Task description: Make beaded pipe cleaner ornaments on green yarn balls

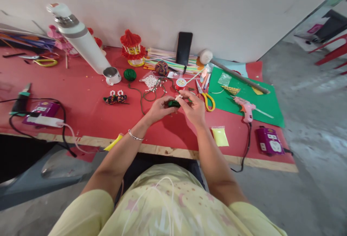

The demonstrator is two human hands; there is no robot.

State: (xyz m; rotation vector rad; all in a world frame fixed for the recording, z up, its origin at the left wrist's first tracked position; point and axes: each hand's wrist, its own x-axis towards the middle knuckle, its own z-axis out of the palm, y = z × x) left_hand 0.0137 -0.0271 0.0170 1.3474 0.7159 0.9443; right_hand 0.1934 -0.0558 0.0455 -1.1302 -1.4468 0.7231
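Over the red table, my left hand (160,108) grips a small dark green yarn piece (173,103). White beads (178,98) show at its upper right, pinched by my right hand (194,108). Both hands meet around the piece, so part of it is hidden. Just beyond the fingertips stands a red thread spool (180,83). A bag of white beads (150,80) and loose green yarn (141,100) lie to the left. Yellow-handled scissors (209,102) rest beside my right hand.
Left are a white bottle (84,42), a metal cup (111,75), a green yarn ball (129,74) and a beaded yarn piece (116,98). A phone (184,48) leans on the wall. Right are a pink glue gun (246,108), green sheet (268,109), yellow packet (220,136) and purple box (269,141).
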